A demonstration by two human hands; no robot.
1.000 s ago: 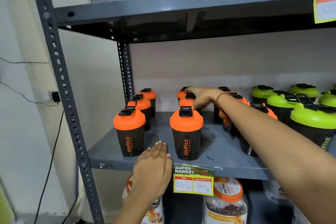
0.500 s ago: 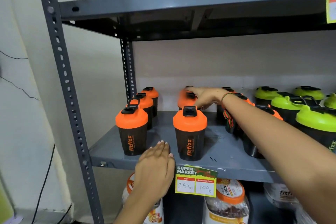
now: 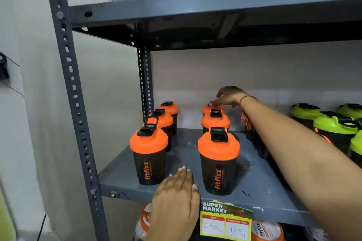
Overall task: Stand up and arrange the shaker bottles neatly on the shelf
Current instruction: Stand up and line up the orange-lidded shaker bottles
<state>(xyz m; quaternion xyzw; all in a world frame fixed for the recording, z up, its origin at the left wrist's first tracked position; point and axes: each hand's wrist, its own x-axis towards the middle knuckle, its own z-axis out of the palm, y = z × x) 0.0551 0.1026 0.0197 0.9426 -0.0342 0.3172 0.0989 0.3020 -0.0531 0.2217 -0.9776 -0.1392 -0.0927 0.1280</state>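
Note:
Black shaker bottles with orange lids stand upright in rows on the grey shelf (image 3: 264, 182). The left row has a front bottle (image 3: 148, 154) and two behind it (image 3: 163, 123). The middle row has a front bottle (image 3: 218, 162), a second (image 3: 215, 121) and a rear one (image 3: 210, 108). My right hand (image 3: 229, 97) hovers over the rear one, fingers spread, fingertips just at its lid. My left hand (image 3: 176, 199) lies flat on the shelf's front edge between the two front bottles, holding nothing. My right forearm hides a third orange-lidded row.
Green-lidded shakers (image 3: 335, 125) crowd the shelf's right side. A yellow price tag (image 3: 225, 221) hangs from the front lip. The upper shelf (image 3: 215, 4) carries jars close overhead. More jars (image 3: 266, 231) sit below. A perforated upright (image 3: 72, 84) bounds the left.
My right hand has let go of the lid it gripped in the middle row, and its fingers have spread and risen slightly. My left hand has stayed on the shelf edge.

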